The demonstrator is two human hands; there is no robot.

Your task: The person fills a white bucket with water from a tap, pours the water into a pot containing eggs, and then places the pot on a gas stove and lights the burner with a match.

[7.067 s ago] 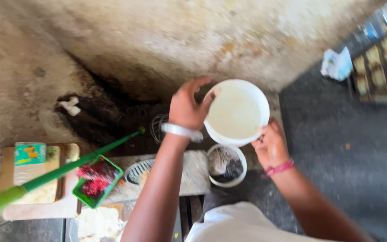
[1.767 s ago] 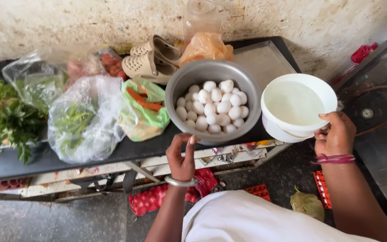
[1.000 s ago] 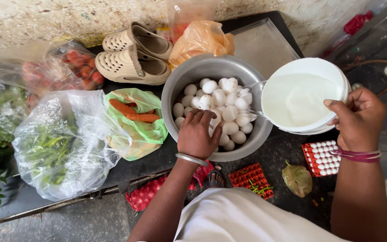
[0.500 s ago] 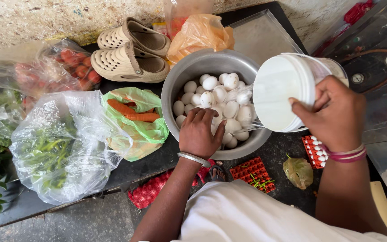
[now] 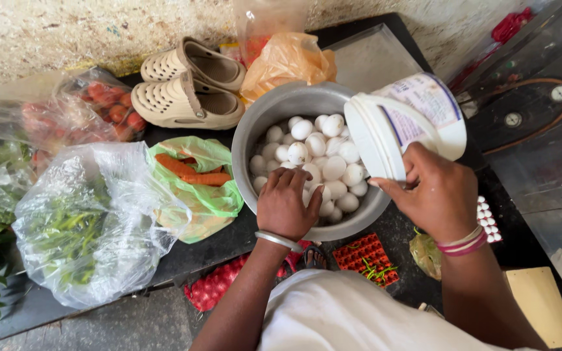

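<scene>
A: Tub [image 5: 406, 127] tipped on its side over the pot [image 5: 274, 117], right hand [image 5: 440, 195] clamped around its base.

B: Left hand [image 5: 286, 205] curls over the eggs [image 5: 323, 159], grasp unclear. Best keep the tub's mouth inside the rim, tilting slowly.

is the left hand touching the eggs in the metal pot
Touching. The head view shows the left hand reaching over the metal pot's near rim, its fingers resting directly on the white eggs, no gap visible.
</scene>
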